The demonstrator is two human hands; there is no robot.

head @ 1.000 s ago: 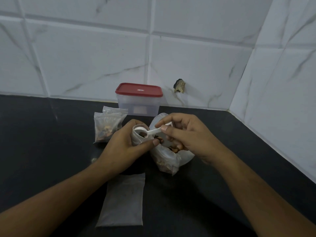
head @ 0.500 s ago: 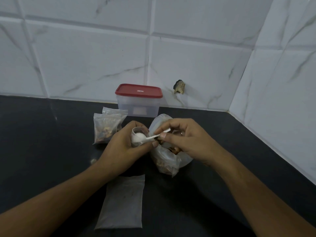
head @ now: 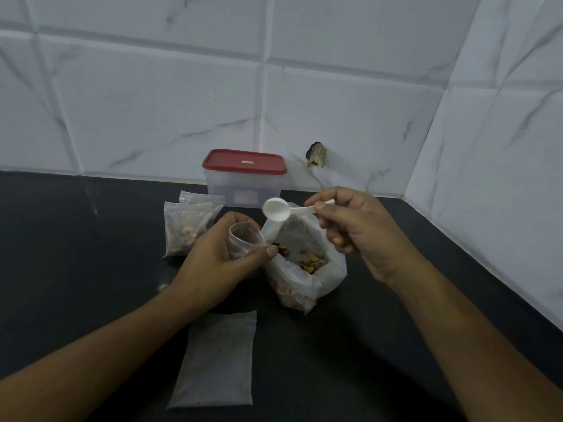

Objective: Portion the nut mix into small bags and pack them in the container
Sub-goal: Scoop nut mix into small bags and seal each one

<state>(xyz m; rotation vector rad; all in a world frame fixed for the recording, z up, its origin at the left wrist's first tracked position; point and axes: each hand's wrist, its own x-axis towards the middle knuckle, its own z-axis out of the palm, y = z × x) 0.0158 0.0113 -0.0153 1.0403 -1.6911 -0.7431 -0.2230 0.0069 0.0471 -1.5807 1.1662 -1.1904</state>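
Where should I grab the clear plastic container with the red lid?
Grip the red-lidded clear plastic container across its short ends from above: it stands upright, back near the tiled wall, and both ends look free.

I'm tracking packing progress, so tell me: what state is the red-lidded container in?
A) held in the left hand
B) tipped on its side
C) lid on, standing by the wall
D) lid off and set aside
C: the container stands upright by the tiled wall with its red lid seated, while filled small bags lie outside it on the counter.
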